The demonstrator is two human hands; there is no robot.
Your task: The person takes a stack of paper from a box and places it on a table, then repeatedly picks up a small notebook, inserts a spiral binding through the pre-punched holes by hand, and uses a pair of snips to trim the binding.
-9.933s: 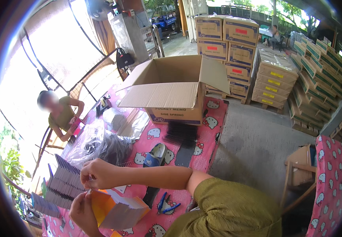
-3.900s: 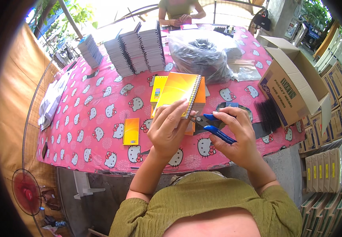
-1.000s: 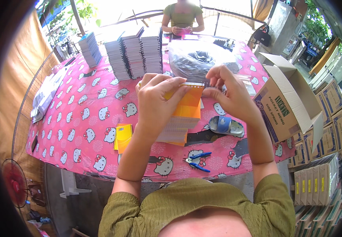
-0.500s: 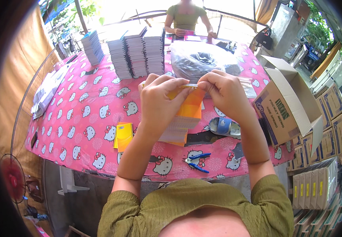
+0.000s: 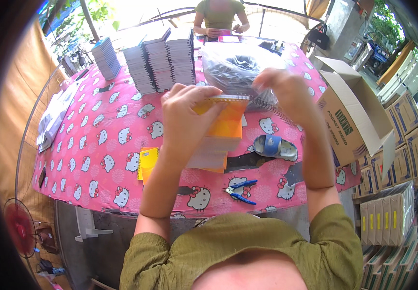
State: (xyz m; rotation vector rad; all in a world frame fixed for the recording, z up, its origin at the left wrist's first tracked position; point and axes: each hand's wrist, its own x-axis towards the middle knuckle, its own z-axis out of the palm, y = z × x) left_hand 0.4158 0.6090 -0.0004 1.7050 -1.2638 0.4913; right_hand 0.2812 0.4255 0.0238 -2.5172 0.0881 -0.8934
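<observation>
My left hand (image 5: pixel 185 113) pinches the top edge of an orange and yellow notepad (image 5: pixel 229 120), thumb in front and fingers behind. A wire coil runs through the holes along that edge, and a long loose coil (image 5: pixel 272 110) trails off to the right. My right hand (image 5: pixel 283 89) is raised beside this coil; its fingers are smeared by motion, and whether they hold anything is unclear. Below the notepad lies a stack of unbound pads (image 5: pixel 206 160). Blue-handled cutters (image 5: pixel 240 192) rest near the table's front edge. Left of my forearm lie finished-looking yellow spiral notepads (image 5: pixel 148 162).
A blue and white slipper (image 5: pixel 275 147) lies right of the pads. Tall notebook stacks (image 5: pixel 159 63) and a plastic bag of dark coils (image 5: pixel 240 65) stand farther back. An open carton (image 5: pixel 346 123) is at right. Across the pink table (image 5: pixel 85 159) another person (image 5: pixel 220 19) handles something pink.
My right hand has left the notepad's edge and moved up and right, blurred. The coil along the top and its long tail now show. My left hand still grips the notepad.
</observation>
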